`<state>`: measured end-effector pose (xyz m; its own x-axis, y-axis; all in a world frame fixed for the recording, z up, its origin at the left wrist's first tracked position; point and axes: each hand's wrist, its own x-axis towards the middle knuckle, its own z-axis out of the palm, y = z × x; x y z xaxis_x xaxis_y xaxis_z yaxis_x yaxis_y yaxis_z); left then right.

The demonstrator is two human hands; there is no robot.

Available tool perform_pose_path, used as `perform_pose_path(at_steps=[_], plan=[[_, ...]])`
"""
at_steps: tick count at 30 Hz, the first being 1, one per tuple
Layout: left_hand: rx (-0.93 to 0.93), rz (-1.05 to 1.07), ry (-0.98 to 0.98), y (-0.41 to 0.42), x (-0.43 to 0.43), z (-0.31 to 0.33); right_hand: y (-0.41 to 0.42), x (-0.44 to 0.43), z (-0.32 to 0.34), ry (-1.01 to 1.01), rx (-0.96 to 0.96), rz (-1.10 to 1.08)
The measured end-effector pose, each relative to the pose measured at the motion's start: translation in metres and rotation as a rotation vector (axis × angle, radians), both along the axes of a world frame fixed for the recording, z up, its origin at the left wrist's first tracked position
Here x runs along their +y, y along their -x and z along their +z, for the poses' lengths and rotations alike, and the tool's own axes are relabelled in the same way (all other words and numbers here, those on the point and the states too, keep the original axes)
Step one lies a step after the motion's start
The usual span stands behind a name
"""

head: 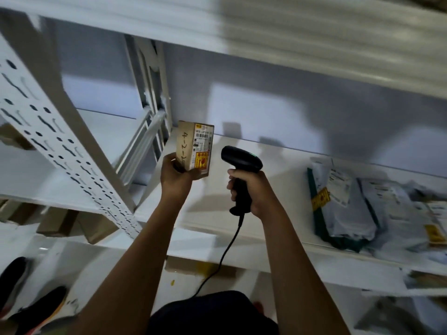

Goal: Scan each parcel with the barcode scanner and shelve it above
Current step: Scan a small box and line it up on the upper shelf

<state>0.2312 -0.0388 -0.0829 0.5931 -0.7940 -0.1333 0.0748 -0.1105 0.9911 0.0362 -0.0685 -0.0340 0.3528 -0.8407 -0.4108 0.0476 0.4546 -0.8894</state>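
Left hand [175,175] grips the bottom end of a small cardboard parcel [193,147], fingers curled round it. It holds the parcel upright over the left end of a white shelf [273,170]. Printed label and yellow-red sticker show on one face, handwritten digits on the brown side.

Right hand [256,192] is wrapped round the handle of the black barcode scanner [242,160]. Scanner head sits just right of the parcel, not touching, with a green light on top. Black cable [226,250] hangs from the handle.

Farther right on the same shelf, well apart, lies a heap of grey mailer bags [358,206]. Perforated white upright [60,143] at left. Edges of the head view are blurred.
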Motion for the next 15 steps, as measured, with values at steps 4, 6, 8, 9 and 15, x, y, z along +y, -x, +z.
perform_pose_path(at_steps=[4, 6, 8, 9, 15], plan=[[0.028, 0.021, 0.054, -0.006, 0.002, -0.004, -0.008, 0.003, 0.001, 0.01, 0.016, -0.026], [0.031, 0.04, 0.046, -0.013, 0.002, -0.01, -0.011, 0.004, 0.002, 0.018, 0.023, -0.038], [0.035, 0.051, 0.037, -0.02, 0.003, -0.015, -0.016, 0.005, 0.003, 0.022, 0.025, -0.034], [0.034, 0.052, 0.035, -0.024, 0.002, -0.017, -0.018, 0.006, 0.003, 0.019, 0.02, -0.031], [0.028, 0.039, 0.007, -0.036, 0.007, -0.022, -0.033, 0.012, 0.005, 0.028, 0.028, -0.013]])
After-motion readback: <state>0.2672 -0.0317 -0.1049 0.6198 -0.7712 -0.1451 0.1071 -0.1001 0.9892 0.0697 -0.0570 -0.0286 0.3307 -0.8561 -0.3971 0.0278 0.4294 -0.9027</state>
